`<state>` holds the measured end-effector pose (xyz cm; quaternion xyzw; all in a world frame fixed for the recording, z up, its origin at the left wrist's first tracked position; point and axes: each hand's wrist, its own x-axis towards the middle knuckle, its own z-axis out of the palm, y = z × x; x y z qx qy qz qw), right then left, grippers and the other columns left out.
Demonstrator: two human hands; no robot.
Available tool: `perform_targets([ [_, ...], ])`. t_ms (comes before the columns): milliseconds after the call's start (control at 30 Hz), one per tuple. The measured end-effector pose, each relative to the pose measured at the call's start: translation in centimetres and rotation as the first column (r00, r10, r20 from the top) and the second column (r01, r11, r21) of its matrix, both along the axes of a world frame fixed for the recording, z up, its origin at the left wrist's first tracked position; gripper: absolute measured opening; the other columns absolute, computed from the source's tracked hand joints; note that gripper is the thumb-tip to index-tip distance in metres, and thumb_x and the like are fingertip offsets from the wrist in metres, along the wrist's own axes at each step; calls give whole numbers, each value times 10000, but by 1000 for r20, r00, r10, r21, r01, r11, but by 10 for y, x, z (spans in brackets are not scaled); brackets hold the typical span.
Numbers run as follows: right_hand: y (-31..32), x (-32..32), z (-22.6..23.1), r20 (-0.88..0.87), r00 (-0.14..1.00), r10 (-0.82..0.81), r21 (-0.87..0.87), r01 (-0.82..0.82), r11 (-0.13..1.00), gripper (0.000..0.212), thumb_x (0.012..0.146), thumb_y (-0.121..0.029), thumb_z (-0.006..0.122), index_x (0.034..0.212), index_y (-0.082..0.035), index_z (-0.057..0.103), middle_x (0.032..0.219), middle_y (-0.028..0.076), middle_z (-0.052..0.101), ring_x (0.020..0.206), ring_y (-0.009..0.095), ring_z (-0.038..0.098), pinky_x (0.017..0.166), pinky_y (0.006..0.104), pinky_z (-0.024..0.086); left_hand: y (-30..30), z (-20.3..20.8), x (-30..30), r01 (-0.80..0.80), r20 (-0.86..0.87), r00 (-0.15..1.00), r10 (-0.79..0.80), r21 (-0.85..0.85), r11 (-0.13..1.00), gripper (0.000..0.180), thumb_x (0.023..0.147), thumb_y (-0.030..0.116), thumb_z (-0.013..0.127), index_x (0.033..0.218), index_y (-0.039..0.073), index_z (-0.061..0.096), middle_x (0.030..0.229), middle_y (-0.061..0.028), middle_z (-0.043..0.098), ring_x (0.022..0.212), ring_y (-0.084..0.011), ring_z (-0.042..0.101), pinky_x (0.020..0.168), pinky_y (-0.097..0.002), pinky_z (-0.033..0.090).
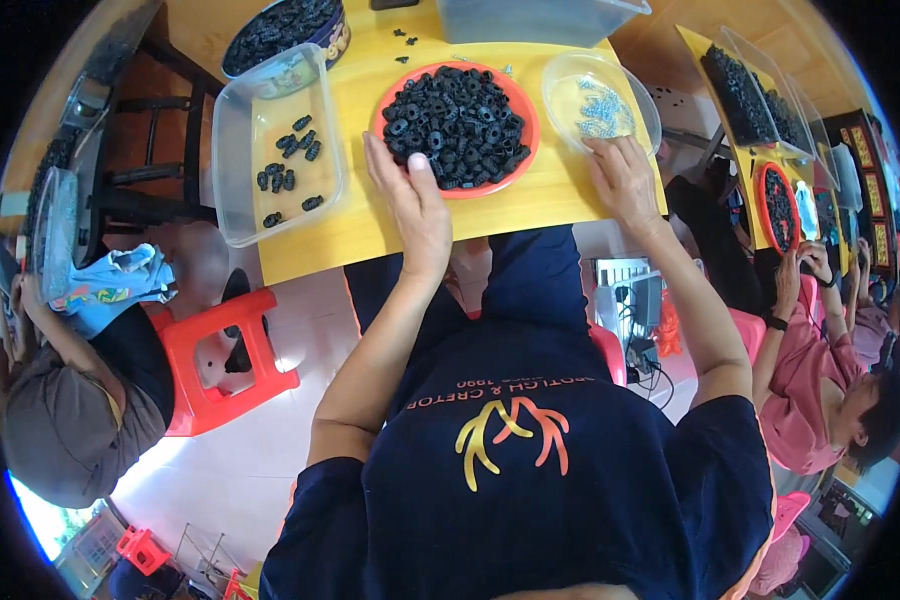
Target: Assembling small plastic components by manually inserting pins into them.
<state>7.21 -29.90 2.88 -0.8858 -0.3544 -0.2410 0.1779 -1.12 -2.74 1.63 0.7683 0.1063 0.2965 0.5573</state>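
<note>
A round red-orange tray [532,120] heaped with small black ribbed plastic parts [457,125] stands on the yellow table. At its near left edge is my left hand [415,215], its fingers stretched out and the thumb apart. My right hand [625,185] bends its fingers at the near rim of a round clear tub [650,110] that holds small silvery screw-like pieces [603,108]. Its fingertips are drawn together; whatever they hold is too small to make out. Left of the tray, a clear rectangular box [232,190] contains several black assembled pieces [300,140].
A round tin [280,75] full of black parts stands at the far left of the table [370,235]. A larger clear bin [530,25] sits at the back. Red stools [220,375] stand on the floor. People work at both sides, one in a pink shirt [805,390].
</note>
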Motion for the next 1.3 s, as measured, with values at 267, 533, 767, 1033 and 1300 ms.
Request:
perform_targets([
  [267, 20, -38, 3, 233, 968, -94, 42, 87, 995, 419, 743, -76, 693, 1148, -101, 589, 1055, 92, 574, 992, 318, 531, 871, 463, 396, -3, -14, -6, 41, 161, 983, -92, 295, 955, 582, 973, 198, 446, 1430, -98, 239, 1493, -273, 219, 1408, -411, 195, 1155, -469, 170],
  [533, 33, -88, -37, 53, 995, -79, 133, 71, 989, 223, 806, -114, 683, 1023, -84, 639, 984, 100, 561, 939, 294, 521, 829, 402, 408, -4, -21, -3, -15, 267, 961, -78, 329, 944, 537, 958, 202, 500, 1399, -61, 340, 1459, -252, 288, 1371, -392, 261, 1138, -455, 198],
  [767, 31, -86, -48, 6, 999, -44, 204, 42, 978, 173, 832, -120, 667, 999, -81, 646, 977, 104, 549, 949, 298, 507, 845, 404, 398, -6, -17, -5, -43, 177, 982, -60, 529, 847, 662, 870, 310, 658, 1396, 6, 394, 1474, -258, 277, 1369, -440, 230, 1130, -523, 189],
  [1033, 31, -87, -50, 37, 999, -40, 239, 30, 971, 168, 823, -117, 667, 986, -87, 646, 964, 85, 551, 933, 281, 505, 815, 392, 382, -12, -15, -8, -30, 86, 996, -31, 631, 775, 760, 828, 424, 694, 1413, 45, 392, 1494, -265, 244, 1386, -449, 183, 1133, -550, 153],
  [1300, 39, -87, -43, 43, 997, -58, 300, 43, 953, 151, 804, -83, 665, 953, -92, 641, 937, 69, 564, 901, 265, 506, 795, 383, 370, -11, -14, -10, -54, 104, 994, -17, 642, 765, 642, 889, 280, 639, 1400, -9, 379, 1472, -275, 264, 1381, -441, 205, 1129, -526, 184],
])
